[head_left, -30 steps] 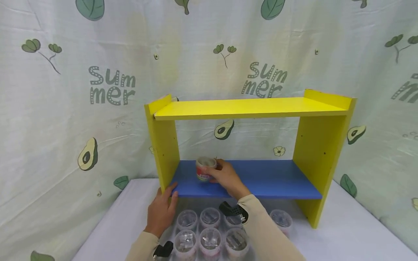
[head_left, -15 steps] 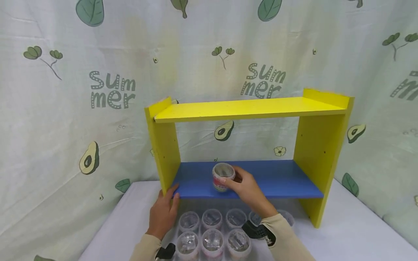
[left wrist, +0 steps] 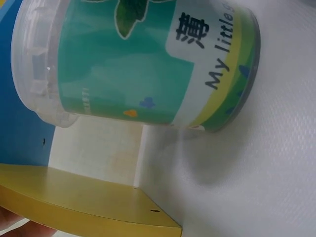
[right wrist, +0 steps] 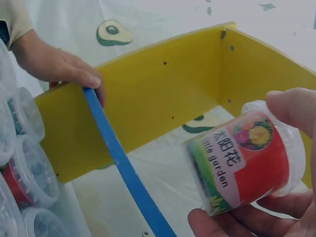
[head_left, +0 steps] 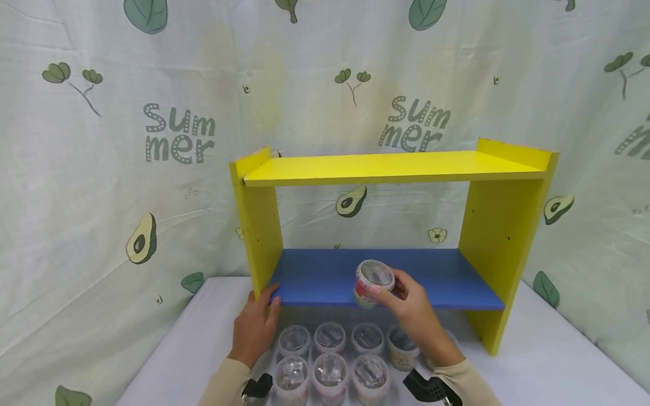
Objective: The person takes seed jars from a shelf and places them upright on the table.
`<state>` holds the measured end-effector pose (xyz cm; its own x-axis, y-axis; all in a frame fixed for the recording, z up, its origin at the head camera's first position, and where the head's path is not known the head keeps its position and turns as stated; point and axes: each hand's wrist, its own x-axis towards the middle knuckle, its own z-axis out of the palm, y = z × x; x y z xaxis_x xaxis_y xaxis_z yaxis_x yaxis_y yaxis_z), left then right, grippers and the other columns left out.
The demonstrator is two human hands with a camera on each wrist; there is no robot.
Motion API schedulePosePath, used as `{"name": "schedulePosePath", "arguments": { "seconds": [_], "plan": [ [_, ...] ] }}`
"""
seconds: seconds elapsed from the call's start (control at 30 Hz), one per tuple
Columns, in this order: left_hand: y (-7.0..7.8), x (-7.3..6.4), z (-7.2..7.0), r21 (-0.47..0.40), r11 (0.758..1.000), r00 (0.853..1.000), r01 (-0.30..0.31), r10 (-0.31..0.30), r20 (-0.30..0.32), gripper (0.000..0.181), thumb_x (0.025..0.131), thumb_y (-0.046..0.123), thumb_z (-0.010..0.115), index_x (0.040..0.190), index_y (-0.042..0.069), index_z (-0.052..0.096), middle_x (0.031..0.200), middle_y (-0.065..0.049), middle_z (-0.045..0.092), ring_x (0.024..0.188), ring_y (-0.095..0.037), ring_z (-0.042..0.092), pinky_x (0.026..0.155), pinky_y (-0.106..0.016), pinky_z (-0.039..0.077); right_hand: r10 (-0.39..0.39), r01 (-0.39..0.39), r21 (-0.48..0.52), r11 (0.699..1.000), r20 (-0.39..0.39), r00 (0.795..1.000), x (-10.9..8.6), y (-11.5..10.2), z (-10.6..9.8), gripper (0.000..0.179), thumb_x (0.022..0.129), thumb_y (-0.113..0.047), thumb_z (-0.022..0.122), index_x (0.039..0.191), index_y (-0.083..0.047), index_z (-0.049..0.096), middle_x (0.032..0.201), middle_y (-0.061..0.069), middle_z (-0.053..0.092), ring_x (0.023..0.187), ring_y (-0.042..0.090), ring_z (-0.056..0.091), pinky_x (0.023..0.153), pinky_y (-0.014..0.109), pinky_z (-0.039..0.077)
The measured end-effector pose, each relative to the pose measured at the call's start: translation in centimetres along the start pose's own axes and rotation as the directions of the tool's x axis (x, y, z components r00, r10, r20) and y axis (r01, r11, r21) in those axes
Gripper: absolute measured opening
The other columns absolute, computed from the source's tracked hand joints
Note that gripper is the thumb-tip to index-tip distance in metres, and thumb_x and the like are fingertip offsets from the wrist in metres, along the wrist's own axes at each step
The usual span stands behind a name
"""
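In the head view, my right hand (head_left: 418, 316) holds a small plastic planting cup (head_left: 374, 282) with a clear lid over the front part of the blue shelf board (head_left: 325, 270). Thumb and fingers are on opposite sides of the cup (right wrist: 242, 163), whose red label reads "little garden" in the right wrist view. It is tilted there. My left hand (head_left: 256, 330) grips the yellow shelf unit (head_left: 260, 242) at its left side panel, by the front corner of the blue board. In the left wrist view, a green-labelled cup (left wrist: 128, 64) fills the near area; fingertips (left wrist: 24, 229) show beyond the yellow panel.
Several lidded cups (head_left: 330, 375) stand in rows on the white table (head_left: 203, 332), in front of and partly under the blue board. My right forearm partly hides cups at the right. The yellow top board (head_left: 391, 167) spans above. A printed curtain (head_left: 101, 186) hangs behind.
My right hand has moved the red-labelled cup to the right and toward the front edge of the blue board. My left hand stays at the left panel.
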<state>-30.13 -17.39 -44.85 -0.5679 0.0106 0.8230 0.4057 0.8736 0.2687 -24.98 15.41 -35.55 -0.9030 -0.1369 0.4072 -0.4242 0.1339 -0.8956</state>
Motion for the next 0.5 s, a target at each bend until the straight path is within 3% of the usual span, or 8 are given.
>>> {"name": "schedulePosePath", "arguments": {
  "seconds": [0.27, 0.5],
  "plan": [
    [0.2, -0.1, -0.2, 0.008, 1.0, 1.0, 0.012, -0.012, 0.022, 0.035, 0.094, 0.034, 0.05, 0.127, 0.025, 0.055, 0.102, -0.014, 0.056, 0.07, -0.026, 0.058, 0.056, -0.046, 0.046, -0.032, 0.03, -0.069, 0.997, -0.024, 0.999, -0.9, -0.1, -2.1, 0.049, 0.088, -0.028, 0.063, 0.13, -0.01, 0.045, 0.115, 0.009, 0.058, 0.106, 0.021, 0.057, 0.081, 0.025, 0.048],
    [0.2, 0.1, -0.3, 0.007, 1.0, 1.0, 0.017, -0.017, 0.023, 0.035, 0.094, 0.035, 0.049, 0.127, 0.024, 0.055, 0.102, -0.014, 0.056, 0.069, -0.023, 0.056, 0.056, -0.043, 0.046, 0.016, -0.016, -0.114, 0.993, -0.001, 1.0, -1.6, -0.1, -3.3, 0.052, 0.089, -0.031, 0.062, 0.133, -0.011, 0.043, 0.12, 0.008, 0.056, 0.108, 0.02, 0.056, 0.084, 0.027, 0.047]
  ]
}}
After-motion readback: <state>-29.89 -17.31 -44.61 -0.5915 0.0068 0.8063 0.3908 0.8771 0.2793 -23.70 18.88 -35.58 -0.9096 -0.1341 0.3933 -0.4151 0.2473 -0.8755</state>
